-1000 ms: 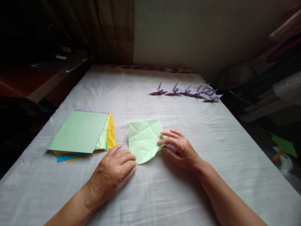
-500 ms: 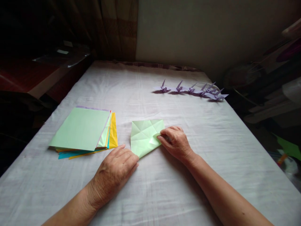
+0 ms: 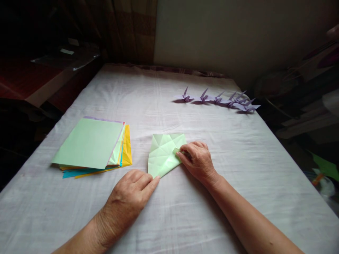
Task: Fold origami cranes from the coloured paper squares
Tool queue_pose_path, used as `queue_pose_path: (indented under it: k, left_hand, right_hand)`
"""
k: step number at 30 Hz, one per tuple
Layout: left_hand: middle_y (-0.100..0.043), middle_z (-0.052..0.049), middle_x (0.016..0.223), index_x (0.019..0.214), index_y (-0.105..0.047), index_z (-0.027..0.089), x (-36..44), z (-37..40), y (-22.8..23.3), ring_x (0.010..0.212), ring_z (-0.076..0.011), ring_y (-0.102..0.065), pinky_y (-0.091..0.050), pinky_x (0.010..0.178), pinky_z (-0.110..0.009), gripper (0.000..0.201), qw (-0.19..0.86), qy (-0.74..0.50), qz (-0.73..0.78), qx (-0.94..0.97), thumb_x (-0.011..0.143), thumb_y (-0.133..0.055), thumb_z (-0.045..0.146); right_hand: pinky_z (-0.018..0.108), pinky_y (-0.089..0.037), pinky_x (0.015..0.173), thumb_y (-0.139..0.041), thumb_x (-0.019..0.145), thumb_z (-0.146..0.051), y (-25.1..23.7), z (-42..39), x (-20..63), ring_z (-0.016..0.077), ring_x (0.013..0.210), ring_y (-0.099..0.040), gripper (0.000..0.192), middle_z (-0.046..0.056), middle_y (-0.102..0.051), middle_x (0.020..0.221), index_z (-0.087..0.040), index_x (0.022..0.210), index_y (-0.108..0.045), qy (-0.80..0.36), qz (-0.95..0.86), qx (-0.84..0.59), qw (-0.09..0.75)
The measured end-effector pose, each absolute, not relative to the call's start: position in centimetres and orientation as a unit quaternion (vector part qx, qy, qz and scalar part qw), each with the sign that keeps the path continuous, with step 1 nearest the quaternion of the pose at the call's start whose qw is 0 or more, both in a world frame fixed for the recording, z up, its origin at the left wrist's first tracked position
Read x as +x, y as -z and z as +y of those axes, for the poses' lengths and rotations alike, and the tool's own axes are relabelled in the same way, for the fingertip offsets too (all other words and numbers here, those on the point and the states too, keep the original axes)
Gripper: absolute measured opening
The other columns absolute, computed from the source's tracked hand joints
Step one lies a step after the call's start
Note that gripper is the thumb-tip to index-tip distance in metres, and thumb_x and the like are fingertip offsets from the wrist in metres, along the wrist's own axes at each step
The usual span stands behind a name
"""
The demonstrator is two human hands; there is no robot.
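Right hand [image 3: 197,160] pinching right corner of creased pale green paper sheet [image 3: 164,155], corner lifted and curled inward between thumb and fingers. Left hand [image 3: 132,194] flat, palm down, fingers together, index tip pinning sheet's near corner against white cloth [image 3: 169,218]. Sheet at centre of bench, slightly toward near edge, crease lines visible across its face. Stack of coloured paper [image 3: 91,144] toward left edge, well apart from left hand, green sheet on top, yellow and blue edges showing beneath. Row of purple paper cranes [image 3: 218,99] near far right corner, well apart from both hands. Surroundings beyond bench edges dark, not discernible.
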State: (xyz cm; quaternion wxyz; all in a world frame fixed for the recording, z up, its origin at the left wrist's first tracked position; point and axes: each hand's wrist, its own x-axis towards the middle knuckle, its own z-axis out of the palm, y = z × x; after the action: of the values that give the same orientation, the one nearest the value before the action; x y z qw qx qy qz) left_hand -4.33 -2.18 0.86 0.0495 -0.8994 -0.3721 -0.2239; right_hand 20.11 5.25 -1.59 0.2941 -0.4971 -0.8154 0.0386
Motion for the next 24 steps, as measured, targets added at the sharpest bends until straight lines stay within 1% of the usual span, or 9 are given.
queue_pose_path:
  k: [5,9,15,24]
  left_hand:
    - [-0.064,-0.003,0.078,0.104,-0.066,0.015,-4.16,-2.27,-0.93,0.072,-0.0173,-0.058,-0.051,0.070,-0.033,0.034,0.054,0.218,-0.386,-0.895,0.100,-0.032,0.011]
    - [-0.063,-0.002,0.076,0.102,-0.066,0.016,-4.04,-2.37,-0.82,0.070,-0.0170,-0.058,-0.050,0.068,-0.032,0.032,0.054,0.218,-0.395,-0.891,0.100,-0.034,0.012]
    - [-0.063,-0.002,0.077,0.102,-0.066,0.018,-4.11,-2.44,-0.64,0.071,-0.0163,-0.058,-0.049,0.067,-0.030,0.030,0.047,0.210,-0.405,-0.889,0.099,-0.036,0.012]
    - [-0.062,-0.002,0.077,0.101,-0.066,0.017,-4.01,-2.33,-0.53,0.071,-0.0177,-0.057,-0.049,0.065,-0.031,0.032,0.043,0.209,-0.402,-0.891,0.100,-0.034,0.014]
  right_hand:
    - [0.034,-0.034,0.078,-0.060,0.090,-0.032,1.54,5.16,19.85,0.0182,0.069,-0.054,0.019,-0.001,-0.065,0.066,-0.022,0.074,-0.059,-0.031,-0.812,-0.512,0.278]
    - [0.035,-0.034,0.078,-0.059,0.091,-0.032,1.57,5.15,19.74,0.0187,0.070,-0.055,0.019,0.000,-0.065,0.067,-0.023,0.074,-0.060,-0.030,-0.810,-0.522,0.264]
    - [0.034,-0.034,0.077,-0.060,0.090,-0.033,1.56,5.11,19.56,0.0189,0.070,-0.055,0.018,0.000,-0.064,0.066,-0.023,0.075,-0.060,-0.029,-0.803,-0.532,0.267]
    - [0.035,-0.037,0.076,-0.061,0.089,-0.035,1.91,5.21,19.59,0.0194,0.070,-0.057,0.012,-0.001,-0.062,0.064,-0.023,0.090,-0.062,-0.045,-0.787,-0.542,0.291]
